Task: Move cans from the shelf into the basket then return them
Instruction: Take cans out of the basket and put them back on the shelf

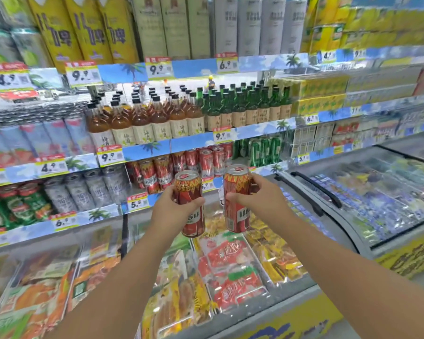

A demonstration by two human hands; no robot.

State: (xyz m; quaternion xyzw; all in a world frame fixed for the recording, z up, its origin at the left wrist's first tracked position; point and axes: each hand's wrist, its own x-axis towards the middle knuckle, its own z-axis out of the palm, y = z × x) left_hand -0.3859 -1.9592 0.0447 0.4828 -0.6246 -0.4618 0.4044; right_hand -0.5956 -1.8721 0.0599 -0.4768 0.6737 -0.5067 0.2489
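We hold one tall red metal drink can [191,204] in the left hand [171,211] and a second red can [237,199] in the right hand [262,199], fingers curled round each, at frame centre before the shelf row of matching red cans [181,165]. Both hang over the glass-lidded freezer [132,277]; a loosened grip drops a can onto the glass. No basket is visible.

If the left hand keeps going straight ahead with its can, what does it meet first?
Probably the row of red cans on the shelf, right beyond the left hand and its can. Depth is hard to judge; the freezer lies below that line.
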